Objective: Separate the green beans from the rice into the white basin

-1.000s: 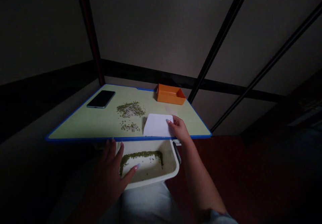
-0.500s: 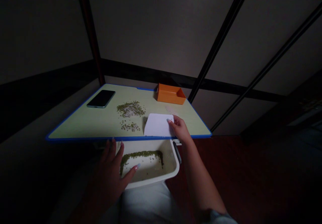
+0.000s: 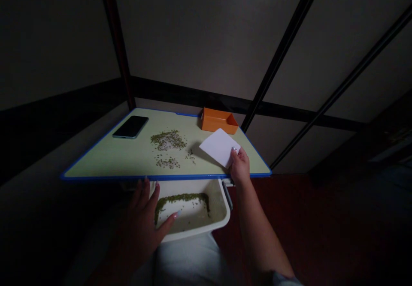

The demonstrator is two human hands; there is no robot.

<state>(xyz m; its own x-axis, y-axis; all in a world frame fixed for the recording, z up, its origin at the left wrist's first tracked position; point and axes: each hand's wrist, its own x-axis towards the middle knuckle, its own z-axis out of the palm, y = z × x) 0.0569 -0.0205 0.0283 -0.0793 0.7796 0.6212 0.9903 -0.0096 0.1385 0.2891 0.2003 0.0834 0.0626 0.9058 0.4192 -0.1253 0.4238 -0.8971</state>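
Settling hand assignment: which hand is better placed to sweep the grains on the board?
Right, most likely. The right hand grips the white card over the board, just right of the grains. The left hand, spread at the left side of the white tub, holds nothing visible.

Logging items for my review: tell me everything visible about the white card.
The white card looks thin, plain and four-sided, its far corner slightly rounded; paper or plastic, I cannot tell. The right hand grips its right side, thumb on top. It slants over the tabletop, its left side apparently raised; whether any edge touches is unclear.
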